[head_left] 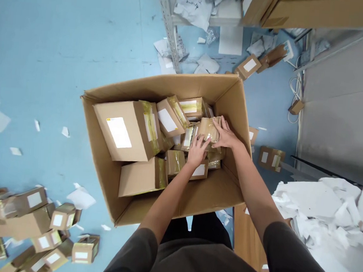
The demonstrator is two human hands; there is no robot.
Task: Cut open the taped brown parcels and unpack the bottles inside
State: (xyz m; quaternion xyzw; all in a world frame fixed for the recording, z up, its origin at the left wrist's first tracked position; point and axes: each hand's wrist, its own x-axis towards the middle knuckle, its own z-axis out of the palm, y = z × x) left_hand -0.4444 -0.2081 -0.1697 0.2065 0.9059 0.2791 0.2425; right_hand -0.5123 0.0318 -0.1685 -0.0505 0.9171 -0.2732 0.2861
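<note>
A large open cardboard carton (pixel 195 199) stands in front of my body, with several smaller taped boxes inside. Both hands reach into its right half and are at a small tape-wrapped cardboard box (pixel 207 127). My left hand (pixel 197 150) has its fingers bent against the near left side of that box. On the right side, my right hand (pixel 225 133) curls over the edge, thumb and fingers around the corner. Beside them lie a labelled box (pixel 169 117) and another small box (pixel 175 162). Larger boxes (pixel 123 127) fill the carton's left half.
Several small boxes (pixel 85 249) lie piled on the blue floor (pixel 66 53) at lower left, among paper scraps. A metal shelf post (pixel 169 27) rises behind the carton. White crumpled paper (pixel 322 208) is heaped at right, near a grey panel (pixel 342 97) and a cable (pixel 293 88).
</note>
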